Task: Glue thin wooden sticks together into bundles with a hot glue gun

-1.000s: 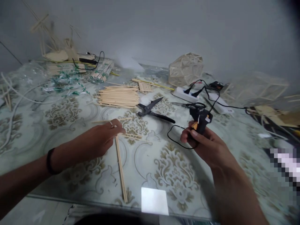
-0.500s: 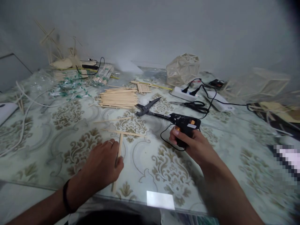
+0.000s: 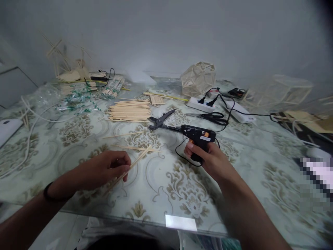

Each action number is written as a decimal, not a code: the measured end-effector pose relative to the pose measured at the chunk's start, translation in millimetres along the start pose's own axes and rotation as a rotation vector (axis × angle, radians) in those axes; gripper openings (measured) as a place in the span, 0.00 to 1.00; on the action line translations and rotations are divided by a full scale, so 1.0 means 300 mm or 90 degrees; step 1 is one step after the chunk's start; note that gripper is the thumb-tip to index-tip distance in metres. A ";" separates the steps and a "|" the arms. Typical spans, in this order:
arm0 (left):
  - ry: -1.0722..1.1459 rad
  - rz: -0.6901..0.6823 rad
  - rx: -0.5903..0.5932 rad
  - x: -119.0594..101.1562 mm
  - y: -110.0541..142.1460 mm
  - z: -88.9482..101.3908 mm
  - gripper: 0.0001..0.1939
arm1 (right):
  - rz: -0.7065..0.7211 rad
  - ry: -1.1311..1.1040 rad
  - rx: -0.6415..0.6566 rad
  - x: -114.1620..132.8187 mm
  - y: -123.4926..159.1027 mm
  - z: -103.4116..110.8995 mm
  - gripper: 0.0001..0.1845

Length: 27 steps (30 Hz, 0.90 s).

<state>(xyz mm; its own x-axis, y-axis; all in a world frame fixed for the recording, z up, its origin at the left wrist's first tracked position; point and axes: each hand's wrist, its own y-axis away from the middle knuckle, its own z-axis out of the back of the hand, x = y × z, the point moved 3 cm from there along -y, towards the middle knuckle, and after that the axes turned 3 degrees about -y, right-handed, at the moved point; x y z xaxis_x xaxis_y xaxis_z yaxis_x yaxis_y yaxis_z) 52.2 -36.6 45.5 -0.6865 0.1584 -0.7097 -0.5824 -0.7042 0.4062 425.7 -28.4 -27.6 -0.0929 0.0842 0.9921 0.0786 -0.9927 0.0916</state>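
Thin wooden sticks point(image 3: 140, 157), apparently a joined pair, are pinched between the thumb and fingers of my left hand point(image 3: 111, 168). They slant up to the right, their far end by a loose stick point(image 3: 130, 148) lying across the table. Another single stick point(image 3: 123, 134) lies a little farther back. My right hand point(image 3: 208, 156) is wrapped round the grip of a black glue gun point(image 3: 199, 135) with orange parts, its nozzle pointing left. Beyond the nozzle lie dark metal shears point(image 3: 161, 121) with their blades apart.
Behind the shears is a pile of wooden sticks point(image 3: 129, 111). Black scissors point(image 3: 214, 118) lie near a white power strip point(image 3: 200, 104) with plugs and black cords. A stick-built polyhedron frame point(image 3: 198, 79) stands at the back. Packaged sticks point(image 3: 113, 86) lie back left.
My left hand has lifted the sticks and turned them from nearly upright in view to a rightward slant. The glue gun stays in my right hand; the whole view has shifted slightly.
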 end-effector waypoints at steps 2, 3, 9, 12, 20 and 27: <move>0.039 -0.027 0.013 -0.014 -0.025 0.012 0.21 | 0.007 -0.007 0.002 0.001 -0.001 -0.011 0.21; 0.055 -0.037 0.017 -0.018 -0.038 0.014 0.21 | 0.011 -0.010 0.004 0.003 0.000 -0.020 0.21; 0.107 -0.069 0.029 -0.011 -0.102 0.006 0.17 | 0.029 -0.008 0.049 0.030 0.029 -0.127 0.18; 0.103 -0.073 0.030 0.010 -0.114 0.010 0.16 | 0.019 -0.004 0.082 0.055 0.046 -0.189 0.20; 0.021 -0.103 0.004 0.055 -0.117 -0.011 0.17 | -0.034 0.025 0.091 0.092 0.052 -0.275 0.23; -0.140 -0.187 -0.057 0.098 -0.098 -0.032 0.10 | -0.033 0.130 0.028 0.074 0.065 -0.207 0.29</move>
<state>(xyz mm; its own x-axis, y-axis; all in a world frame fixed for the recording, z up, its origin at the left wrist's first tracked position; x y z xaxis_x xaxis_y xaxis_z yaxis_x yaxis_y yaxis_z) 53.2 -17.9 7.2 -0.5783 0.5013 -0.6436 -0.7349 -0.6627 0.1441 363.7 -51.2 -9.2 -0.2970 0.1116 0.9483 0.1106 -0.9824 0.1502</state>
